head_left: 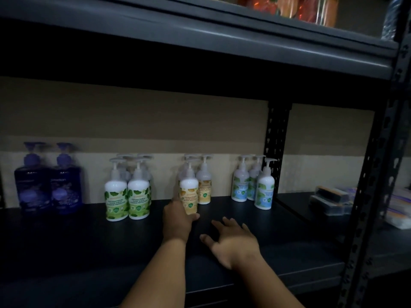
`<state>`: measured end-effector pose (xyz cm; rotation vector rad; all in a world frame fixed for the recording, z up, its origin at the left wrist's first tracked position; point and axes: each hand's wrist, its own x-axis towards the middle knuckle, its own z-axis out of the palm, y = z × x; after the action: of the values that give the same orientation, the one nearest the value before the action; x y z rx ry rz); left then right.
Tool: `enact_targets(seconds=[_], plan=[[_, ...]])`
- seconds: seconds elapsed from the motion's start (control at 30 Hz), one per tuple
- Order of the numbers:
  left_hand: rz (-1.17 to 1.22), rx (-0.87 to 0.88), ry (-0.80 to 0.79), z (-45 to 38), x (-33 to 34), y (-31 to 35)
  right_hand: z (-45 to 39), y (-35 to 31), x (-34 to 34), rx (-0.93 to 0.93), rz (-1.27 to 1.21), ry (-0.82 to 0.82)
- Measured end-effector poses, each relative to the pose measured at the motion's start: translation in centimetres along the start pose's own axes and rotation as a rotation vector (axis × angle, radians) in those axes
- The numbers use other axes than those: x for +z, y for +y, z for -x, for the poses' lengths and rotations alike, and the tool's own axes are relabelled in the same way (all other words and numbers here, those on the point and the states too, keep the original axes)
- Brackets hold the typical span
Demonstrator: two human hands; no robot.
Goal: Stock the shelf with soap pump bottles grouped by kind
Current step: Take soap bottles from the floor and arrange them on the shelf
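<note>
Orange-label bottle (189,197): your left hand (176,221) grips its base | right hand (231,241): fingers spread over the near shelf (111,252)

Landmark: front orange bottle (188,197). Shelf board (89,241) in front of it is bare — wide approach from the front edge. Left of it, a gap, then green bottles (127,196); right of it, a gap before blue bottles (252,185). Behind it more orange bottles (204,187). Rack post (275,150) blocks far right — upper shelf (200,36) well above.
</note>
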<state>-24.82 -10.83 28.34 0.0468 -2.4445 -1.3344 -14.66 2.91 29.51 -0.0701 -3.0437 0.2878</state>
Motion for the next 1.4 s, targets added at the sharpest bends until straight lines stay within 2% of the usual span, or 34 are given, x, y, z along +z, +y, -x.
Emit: enact_targets(seconds=[0.13,0.27,0.4,0.57,0.7,0.8,1.0,1.13,1.23,1.3,1.4], plan=[[-0.115,0.018,-0.055,3.2,-1.6,0.4,2.3,-1.2,-1.2,0.096,0.139,0.103],[-0.235,0.092,-0.161,8.1,-3.9,0.9,5.1,-1.3,-2.0,0.128,-0.023,0.107],[-0.353,0.181,-0.221,13.2,-6.3,1.7,9.1,-0.5,-1.2,0.074,-0.06,0.111],[-0.288,0.288,-0.235,18.9,-8.9,1.5,14.7,-1.0,-0.4,0.038,-0.144,0.188],[-0.165,0.352,-0.184,24.4,-9.7,0.0,19.7,-1.3,1.2,0.103,-0.331,0.228],[-0.09,0.314,-0.204,28.8,-8.7,-3.8,23.2,-0.5,5.1,0.183,-0.451,0.145],[-0.133,-0.023,-0.458,35.8,-5.3,-14.2,27.6,2.9,16.5,0.317,-0.452,-0.166],[-0.151,-0.177,-0.506,39.4,-3.3,-19.9,29.0,4.9,22.9,0.4,-0.447,-0.294],[-0.203,-0.218,-0.497,41.4,-1.6,-22.7,29.7,5.5,25.8,0.469,-0.524,-0.337],[-0.215,-0.199,-0.474,41.7,-0.3,-24.1,29.8,5.7,27.4,0.543,-0.608,-0.359],[-0.253,-0.142,-0.468,40.6,1.3,-24.8,29.9,5.8,29.6,0.6,-0.594,-0.357]])
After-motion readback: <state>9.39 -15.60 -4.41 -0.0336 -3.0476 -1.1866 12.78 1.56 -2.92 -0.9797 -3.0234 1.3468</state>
